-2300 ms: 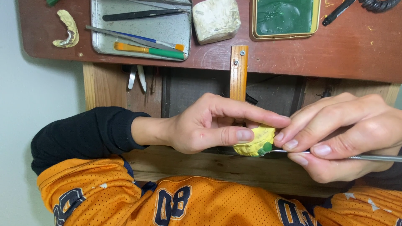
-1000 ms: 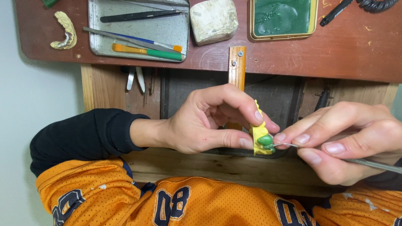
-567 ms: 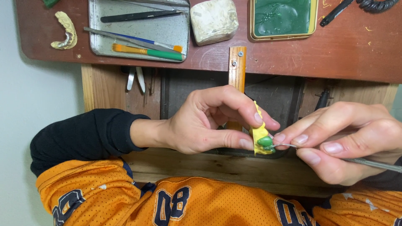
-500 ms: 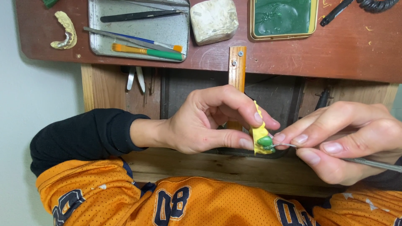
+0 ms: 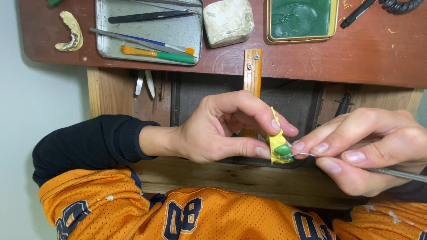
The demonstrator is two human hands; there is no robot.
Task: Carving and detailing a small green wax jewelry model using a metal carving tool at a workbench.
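Observation:
My left hand [image 5: 222, 131] pinches a small yellow plaster piece [image 5: 276, 141] between thumb and fingers, held edge-on above my lap. A green wax blob [image 5: 283, 150] sits on its lower right side. My right hand [image 5: 369, 149] grips a thin metal carving tool [image 5: 391, 173] like a pen, and the tool's curved tip touches the green blob.
A brown bench top [image 5: 382, 58] lies ahead with a wooden peg [image 5: 252, 71] jutting toward me. On the bench top are a metal tray [image 5: 178, 26] of hand tools, a white stone block [image 5: 229, 20], a tin of green wax [image 5: 302, 20] and a yellowish dental cast [image 5: 70, 32].
Since the earliest frame my left hand has turned the yellow piece from flat to edge-on, showing the green blob. Over the last second both hands have barely moved.

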